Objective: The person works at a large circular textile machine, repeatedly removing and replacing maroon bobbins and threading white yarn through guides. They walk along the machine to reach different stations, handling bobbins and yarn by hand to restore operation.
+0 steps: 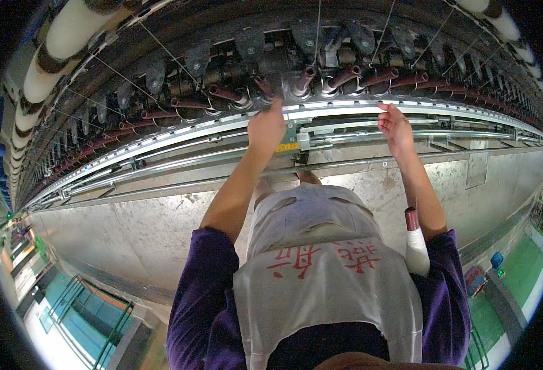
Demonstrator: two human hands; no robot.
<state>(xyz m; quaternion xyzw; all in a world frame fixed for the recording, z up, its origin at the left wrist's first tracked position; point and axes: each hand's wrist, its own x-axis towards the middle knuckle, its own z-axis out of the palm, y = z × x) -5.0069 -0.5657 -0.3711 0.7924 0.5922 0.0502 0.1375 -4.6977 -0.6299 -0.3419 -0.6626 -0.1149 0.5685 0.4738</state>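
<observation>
In front of me runs a spinning machine with a row of dark red bobbin tubes (344, 77) standing tilted on spindles. My left hand (266, 129) is raised to the silver rail (330, 111), its fingers curled and partly hidden. Its top reaches just below a tilted bobbin tube (263, 85); what it grips, if anything, does not show. Farther right, my right hand (396, 128) is at the rail with thumb and fingertips pinched together. Any thread between them is too fine to make out. Beside my right forearm is a bobbin wound with white yarn (416, 250), its dark red end up.
Thick white yarn packages (74, 28) hang along the upper left. Thin threads run down toward the spindles. Below the rail are metal bars and a yellow label (287, 147). My grey-white apron (327, 290) faces a metal panel (179, 216). Green railings (86, 314) stand lower left.
</observation>
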